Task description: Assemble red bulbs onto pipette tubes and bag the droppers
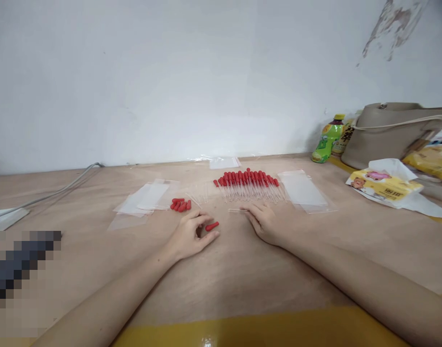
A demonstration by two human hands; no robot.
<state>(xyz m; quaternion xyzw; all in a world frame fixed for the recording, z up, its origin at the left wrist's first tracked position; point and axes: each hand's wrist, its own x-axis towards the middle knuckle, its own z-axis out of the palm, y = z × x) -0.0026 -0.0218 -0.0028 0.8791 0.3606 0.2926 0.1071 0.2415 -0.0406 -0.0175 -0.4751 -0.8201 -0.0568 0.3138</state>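
My left hand rests on the table with its thumb and forefinger apart. Between their tips is a single red rubber dropper bulb, with no visible pinch on it. To the right, my right hand has its fingers together on a thin clear dropper tube that points left. Several loose red bulbs lie beyond my left hand, beside some bare clear tubes. Behind my right hand, a row of droppers lies side by side, red bulbs toward the wall and clear tips toward me.
Clear plastic bags lie at left, right and by the wall. Farther right are a green-labelled bottle, a grey-beige bag and a tissue pack. A grey cable crosses the left side.
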